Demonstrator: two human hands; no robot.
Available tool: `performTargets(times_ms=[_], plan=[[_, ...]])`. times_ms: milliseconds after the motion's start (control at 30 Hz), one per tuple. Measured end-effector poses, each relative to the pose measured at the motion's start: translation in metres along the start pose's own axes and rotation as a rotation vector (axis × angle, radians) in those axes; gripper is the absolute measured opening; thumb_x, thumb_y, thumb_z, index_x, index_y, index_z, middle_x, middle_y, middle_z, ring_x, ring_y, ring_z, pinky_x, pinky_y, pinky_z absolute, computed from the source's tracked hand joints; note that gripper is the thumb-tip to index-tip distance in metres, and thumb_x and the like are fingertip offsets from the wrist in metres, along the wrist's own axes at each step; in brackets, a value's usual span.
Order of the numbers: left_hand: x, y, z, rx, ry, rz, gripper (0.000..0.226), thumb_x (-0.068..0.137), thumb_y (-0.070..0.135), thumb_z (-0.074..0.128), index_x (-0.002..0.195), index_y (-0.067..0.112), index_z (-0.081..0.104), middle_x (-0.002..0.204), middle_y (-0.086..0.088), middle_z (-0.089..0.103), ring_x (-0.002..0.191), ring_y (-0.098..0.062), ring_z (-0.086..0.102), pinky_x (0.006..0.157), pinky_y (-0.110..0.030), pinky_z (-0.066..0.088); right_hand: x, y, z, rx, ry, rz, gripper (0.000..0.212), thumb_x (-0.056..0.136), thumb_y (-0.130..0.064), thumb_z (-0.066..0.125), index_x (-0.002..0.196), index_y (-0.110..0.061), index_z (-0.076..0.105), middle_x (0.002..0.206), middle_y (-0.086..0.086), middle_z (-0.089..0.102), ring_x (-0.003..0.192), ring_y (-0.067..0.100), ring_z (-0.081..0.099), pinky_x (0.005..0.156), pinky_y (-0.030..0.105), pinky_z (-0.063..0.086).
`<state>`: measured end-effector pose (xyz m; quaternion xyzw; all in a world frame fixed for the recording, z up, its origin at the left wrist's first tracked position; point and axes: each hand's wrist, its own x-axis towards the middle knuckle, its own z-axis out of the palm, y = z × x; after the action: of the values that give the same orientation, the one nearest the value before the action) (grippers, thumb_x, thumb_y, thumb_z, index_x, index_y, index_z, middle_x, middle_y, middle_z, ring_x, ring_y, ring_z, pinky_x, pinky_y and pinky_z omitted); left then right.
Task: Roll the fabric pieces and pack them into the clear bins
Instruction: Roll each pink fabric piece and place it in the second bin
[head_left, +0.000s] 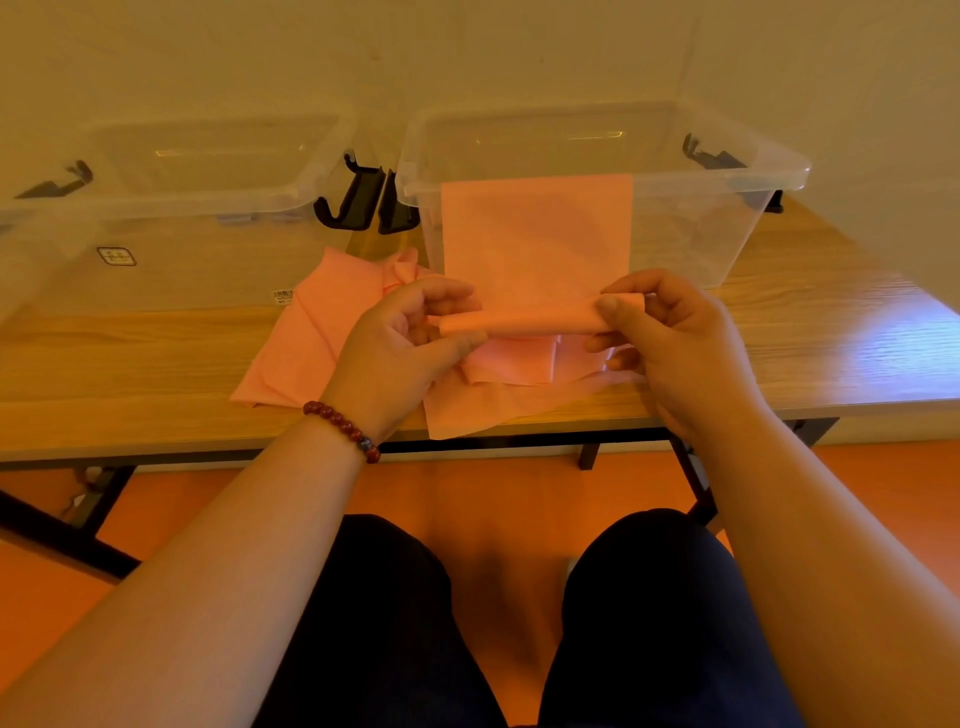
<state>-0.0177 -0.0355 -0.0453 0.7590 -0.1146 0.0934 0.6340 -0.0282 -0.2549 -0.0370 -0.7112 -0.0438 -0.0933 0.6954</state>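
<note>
A pink fabric piece (535, 244) is draped up against the front wall of the right clear bin (727, 228), its near end wound into a roll. My left hand (410, 343) pinches the roll's left end and my right hand (660, 332) pinches its right end, both a little above the table. Several more pink fabric pieces (306, 338) lie flat and crumpled on the table under and left of my hands. A second clear bin (171, 218) stands at the left. Both bins look empty.
The wooden table (130, 364) runs across the view, its front edge near my wrists. Black latch handles (358, 200) hang between the two bins. A wall stands right behind the bins. My knees and an orange floor are below the table.
</note>
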Motion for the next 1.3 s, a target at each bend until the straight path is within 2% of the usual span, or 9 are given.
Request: performTargets(times_ms=[133,200,300,467,633,800,1000,1133,1300], plan=[[-0.0002,0.0021,0.0013,0.017,-0.031,-0.001,0.043,0.081,0.002,0.071,0.099,0.039,0.060,0.102,0.017,0.064,0.089,-0.003,0.062,0.066,-0.012,0.049,0.0021,-0.0001,-0.0003,0.056,0.022,0.027,0.004,0.094,-0.015,0.060,0.091,-0.016,0.062,0.065,-0.005,0.068,0.063,0.009,0.067,0.055,0.020,0.051],[0.0008,0.0018,0.0018,0.030,-0.035,-0.016,0.038,0.082,0.003,0.070,0.098,0.037,0.062,0.103,0.014,0.065,0.079,-0.004,0.064,0.061,-0.013,0.049,0.0031,0.0003,-0.0005,0.077,0.021,0.041,0.004,0.095,-0.015,0.060,0.091,-0.017,0.062,0.065,-0.005,0.068,0.063,0.009,0.067,0.055,0.020,0.051],[0.0015,-0.0004,0.0022,-0.004,-0.025,-0.038,0.028,0.085,0.005,0.067,0.095,0.031,0.065,0.097,0.006,0.069,0.081,-0.010,0.070,0.062,-0.017,0.052,0.0037,-0.0004,-0.0016,0.074,-0.002,0.046,0.004,0.094,-0.016,0.060,0.092,-0.018,0.062,0.068,-0.005,0.069,0.065,0.009,0.067,0.055,0.022,0.052],[0.0016,-0.0011,0.0016,0.005,0.012,-0.042,0.019,0.088,0.012,0.064,0.095,0.030,0.064,0.086,0.007,0.070,0.077,-0.008,0.070,0.066,-0.019,0.055,0.0049,0.0018,-0.0047,-0.042,-0.107,0.051,0.030,0.083,-0.007,0.072,0.100,-0.030,0.064,0.106,-0.002,0.068,0.080,0.016,0.067,0.062,0.027,0.055],[0.0009,0.0003,0.0012,-0.012,-0.011,-0.004,0.027,0.085,0.008,0.067,0.098,0.031,0.060,0.102,0.007,0.065,0.082,0.000,0.066,0.070,-0.015,0.052,0.0049,0.0044,-0.0036,-0.028,-0.049,0.038,0.020,0.086,-0.008,0.069,0.093,-0.027,0.067,0.079,-0.004,0.072,0.073,0.013,0.070,0.059,0.029,0.052],[-0.0003,0.0008,-0.0007,0.058,-0.018,-0.002,0.032,0.083,0.006,0.069,0.095,0.035,0.063,0.098,0.014,0.065,0.088,0.002,0.063,0.077,-0.013,0.051,0.0046,0.0049,-0.0038,-0.014,-0.017,0.033,0.010,0.088,-0.016,0.068,0.095,-0.022,0.070,0.078,-0.002,0.072,0.073,0.013,0.069,0.055,0.026,0.052],[0.0003,0.0002,0.0008,0.028,0.003,-0.031,0.022,0.087,0.013,0.065,0.095,0.033,0.064,0.078,0.007,0.070,0.071,-0.005,0.068,0.069,-0.018,0.054,0.0021,0.0067,-0.0072,-0.031,-0.092,0.028,0.033,0.082,-0.004,0.072,0.101,-0.031,0.067,0.098,-0.006,0.070,0.080,0.015,0.068,0.074,0.037,0.059],[0.0000,0.0019,0.0013,-0.030,-0.026,-0.026,0.027,0.084,0.008,0.067,0.098,0.031,0.061,0.094,0.004,0.068,0.075,-0.004,0.067,0.069,-0.019,0.055,0.0016,0.0069,-0.0068,-0.040,-0.062,0.027,0.024,0.085,-0.004,0.068,0.096,-0.026,0.067,0.080,-0.004,0.070,0.076,0.014,0.069,0.064,0.030,0.058],[0.0000,0.0009,0.0008,0.015,-0.029,-0.017,0.036,0.080,0.003,0.071,0.096,0.033,0.062,0.104,0.008,0.065,0.090,0.003,0.063,0.078,-0.015,0.051,-0.0001,0.0061,-0.0055,-0.068,-0.039,0.010,0.012,0.089,-0.014,0.066,0.098,-0.022,0.068,0.087,-0.002,0.072,0.078,0.013,0.071,0.062,0.028,0.056]])
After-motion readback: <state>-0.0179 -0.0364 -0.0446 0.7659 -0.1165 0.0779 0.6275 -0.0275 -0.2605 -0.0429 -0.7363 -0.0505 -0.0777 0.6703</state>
